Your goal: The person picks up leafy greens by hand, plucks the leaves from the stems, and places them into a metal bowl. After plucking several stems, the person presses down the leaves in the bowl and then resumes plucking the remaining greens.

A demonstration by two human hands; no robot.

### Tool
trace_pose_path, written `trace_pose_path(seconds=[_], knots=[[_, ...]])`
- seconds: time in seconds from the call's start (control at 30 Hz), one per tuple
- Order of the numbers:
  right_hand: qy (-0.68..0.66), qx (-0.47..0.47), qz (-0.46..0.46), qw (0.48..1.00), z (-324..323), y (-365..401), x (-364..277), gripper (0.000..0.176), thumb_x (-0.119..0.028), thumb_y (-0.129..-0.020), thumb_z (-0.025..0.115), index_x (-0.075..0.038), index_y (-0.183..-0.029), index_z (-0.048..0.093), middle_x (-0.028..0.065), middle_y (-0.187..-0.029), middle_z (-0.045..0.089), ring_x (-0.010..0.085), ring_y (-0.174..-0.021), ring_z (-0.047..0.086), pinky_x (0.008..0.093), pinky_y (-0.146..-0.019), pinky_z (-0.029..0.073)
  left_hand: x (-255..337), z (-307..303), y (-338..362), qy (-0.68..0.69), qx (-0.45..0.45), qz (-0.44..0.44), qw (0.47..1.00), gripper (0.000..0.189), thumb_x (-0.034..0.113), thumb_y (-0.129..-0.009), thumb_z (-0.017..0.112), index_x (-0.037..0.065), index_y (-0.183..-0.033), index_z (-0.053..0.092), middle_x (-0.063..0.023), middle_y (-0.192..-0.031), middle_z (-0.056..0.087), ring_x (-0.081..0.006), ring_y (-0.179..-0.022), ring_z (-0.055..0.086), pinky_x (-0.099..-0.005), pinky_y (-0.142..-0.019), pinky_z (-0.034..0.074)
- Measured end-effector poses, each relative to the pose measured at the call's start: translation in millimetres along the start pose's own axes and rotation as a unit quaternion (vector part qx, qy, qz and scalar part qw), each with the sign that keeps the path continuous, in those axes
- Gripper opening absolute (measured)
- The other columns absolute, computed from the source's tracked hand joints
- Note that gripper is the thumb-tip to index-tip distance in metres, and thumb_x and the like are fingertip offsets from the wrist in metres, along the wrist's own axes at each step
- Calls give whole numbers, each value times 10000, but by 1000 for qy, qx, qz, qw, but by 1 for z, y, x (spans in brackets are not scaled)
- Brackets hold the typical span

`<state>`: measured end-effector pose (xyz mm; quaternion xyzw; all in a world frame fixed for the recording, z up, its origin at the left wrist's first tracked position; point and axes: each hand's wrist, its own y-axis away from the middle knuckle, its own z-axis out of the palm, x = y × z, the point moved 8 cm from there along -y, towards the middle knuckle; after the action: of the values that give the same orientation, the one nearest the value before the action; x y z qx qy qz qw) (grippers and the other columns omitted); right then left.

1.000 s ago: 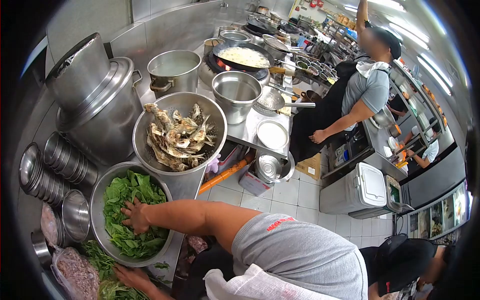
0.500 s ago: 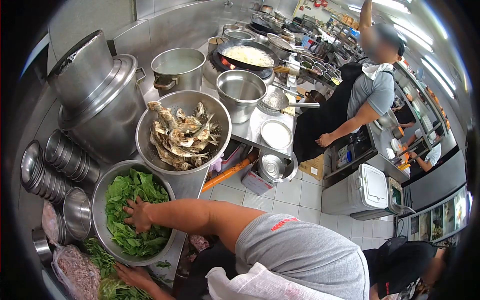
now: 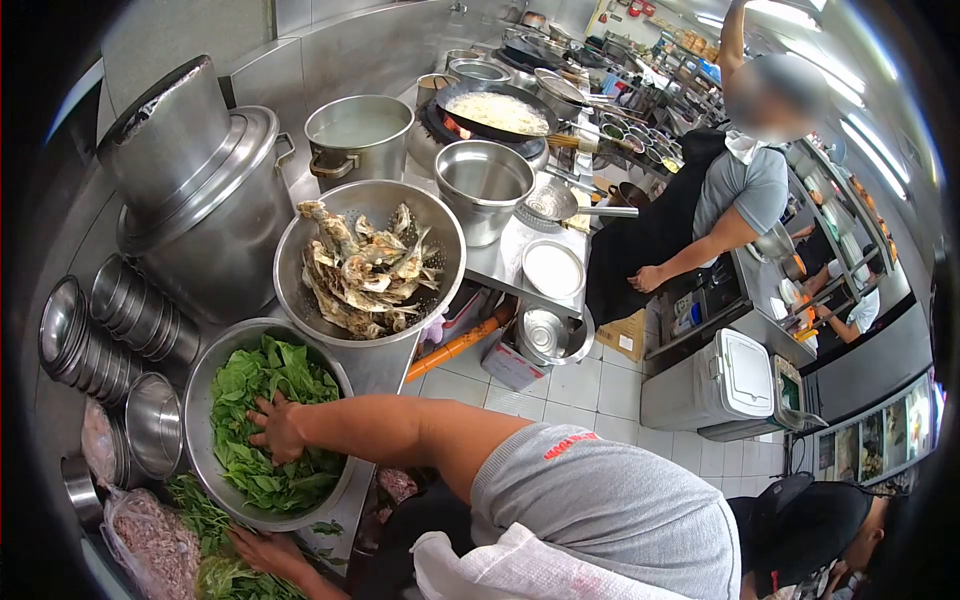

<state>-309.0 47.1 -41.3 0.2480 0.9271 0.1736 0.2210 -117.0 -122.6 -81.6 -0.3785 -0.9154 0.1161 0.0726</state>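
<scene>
- Right hand (image 3: 275,428) stays inside the round steel bowl (image 3: 198,392), fingers spread flat on the green leaves (image 3: 272,482); barely shifted.
- Left hand (image 3: 262,550) still just below the bowl on loose green stems (image 3: 200,515); grip unclear.
- Steel colander of fried fish (image 3: 362,270) just above the bowl, unmoved.

Ahead of me sits a colander (image 3: 360,195) of fried fish (image 3: 362,270), a big lidded stockpot (image 3: 215,215) left of it, stacked small bowls (image 3: 130,320) nearby, a co-worker (image 3: 720,200) by the stove

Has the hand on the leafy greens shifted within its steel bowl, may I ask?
No: right hand stays on the leafy greens, mid steel bowl.
</scene>
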Motion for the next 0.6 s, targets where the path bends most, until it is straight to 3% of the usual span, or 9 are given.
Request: trace_pose_path(seconds=[0.1,0.3,0.4,0.53,0.6], knots=[[5,2,0,1000,1,-2,0,729,-536,-932,470,-254,-1553,212,159,-1624,37,442,-1473,-11,645,-1137,74,4,-7,2,13,12,-5,1000,540,197,-928,562,83,-1436,421,-116,-1499,403,-327,-1315,445,-507,-1005,398],[22,20,-1,1000,-2,-3,-2,718,-542,-922,483,-250,-1539,259,169,-1618,82,455,-1470,33,648,-1131,85,-5,3,2,9,57,41,997,558,332,-947,537,54,-1419,435,-178,-1453,441,-353,-1259,498,-504,-997,409],[8,22,-22,999,-25,13,-11,702,-543,-924,477,-234,-1527,292,185,-1608,122,441,-1468,90,636,-1135,111,-12,14,3,-12,40,28,999,548,269,-966,517,78,-1465,399,-160,-1497,394,-361,-1325,431,-508,-1028,389],[-60,137,-119,982,-55,35,-17,681,-509,-923,503,-184,-1499,343,204,-1577,209,406,-1462,168,601,-1140,166,-14,11,-2,33,87,126,988,641,358,-937,576,31,-1455,389,-231,-1428,439,-380,-1260,490,-458,-1022,435],[-92,196,-174,961,-65,62,-18,658,-471,-919,543,-145,-1469,389,209,-1548,275,399,-1447,219,580,-1137,204,-8,6,-6,59,93,133,985,639,357,-937,575,31,-1454,390,-230,-1428,439,-379,-1259,490,-459,-1022,434]])
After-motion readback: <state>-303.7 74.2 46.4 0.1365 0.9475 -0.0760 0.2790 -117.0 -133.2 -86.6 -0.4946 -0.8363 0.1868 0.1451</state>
